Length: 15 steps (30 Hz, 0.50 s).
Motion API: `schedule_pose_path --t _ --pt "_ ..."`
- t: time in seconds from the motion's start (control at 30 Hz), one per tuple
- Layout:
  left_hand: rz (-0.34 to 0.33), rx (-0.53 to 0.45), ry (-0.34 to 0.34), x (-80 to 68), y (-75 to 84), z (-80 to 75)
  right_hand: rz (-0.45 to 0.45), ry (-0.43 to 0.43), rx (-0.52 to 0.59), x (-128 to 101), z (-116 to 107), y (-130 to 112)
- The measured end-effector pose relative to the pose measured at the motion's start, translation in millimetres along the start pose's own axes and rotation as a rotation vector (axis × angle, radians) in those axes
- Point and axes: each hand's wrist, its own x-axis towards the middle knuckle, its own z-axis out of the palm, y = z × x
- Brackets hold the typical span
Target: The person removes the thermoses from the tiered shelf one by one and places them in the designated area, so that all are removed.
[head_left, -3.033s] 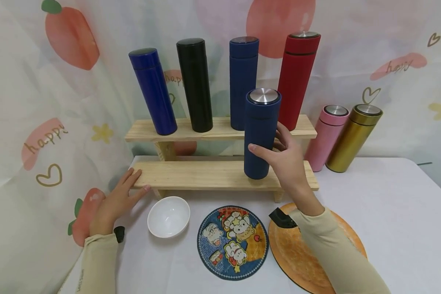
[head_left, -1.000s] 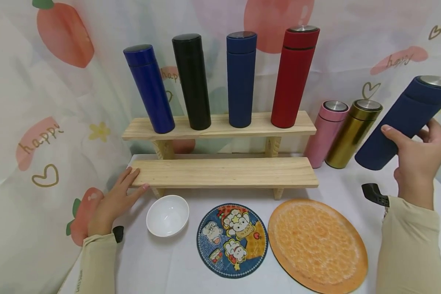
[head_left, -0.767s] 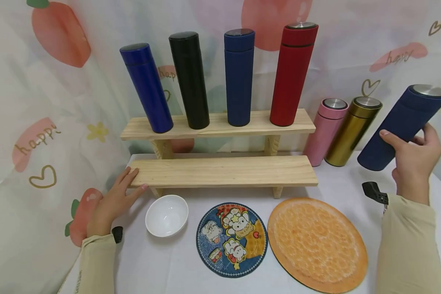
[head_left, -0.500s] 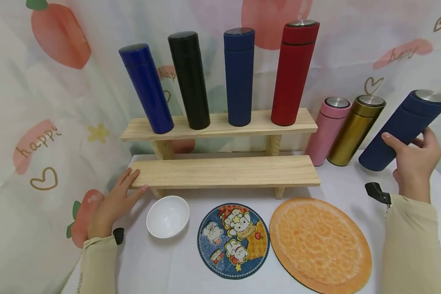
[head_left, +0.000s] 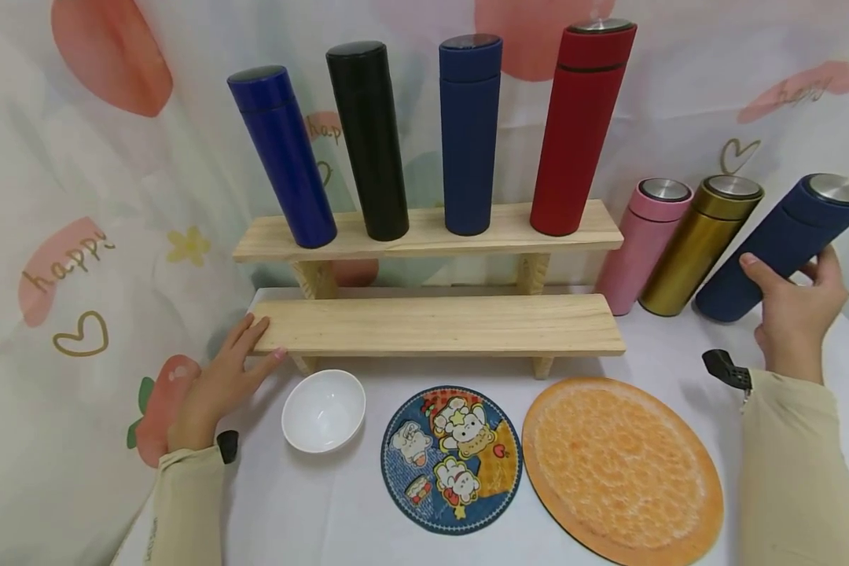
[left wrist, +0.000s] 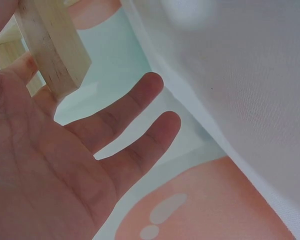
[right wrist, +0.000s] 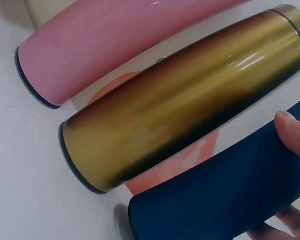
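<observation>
Held navy bottle now beside gold bottle

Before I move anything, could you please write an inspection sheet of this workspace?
Surface: white cloth under a two-tier wooden stand.
Job's things: navy bottle, held right of the gold bottle.
Clutter: pink bottle; blue bottle, black bottle, second navy bottle, red bottle on the upper shelf; white bowl, cartoon mat, orange mat.
Hands: right hand grips the navy bottle; left hand touches the left end of the lower shelf.
Cables: nothing seen.
Surroundings: printed backdrop behind the stand.
</observation>
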Motion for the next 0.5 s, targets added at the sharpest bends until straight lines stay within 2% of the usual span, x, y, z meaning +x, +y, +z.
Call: schedule_pose_path --t 0.3,0.5 --pt "-0.011 0.018 -0.006 -1.0 1.2 -2.8 -0.039 -0.020 -0.005 4.0 3.8 9.8" --pt "-0.015 0.018 -0.014 0.0 1.2 -1.9 -0.046 -0.049 -0.090 7.3 2.9 19.1"
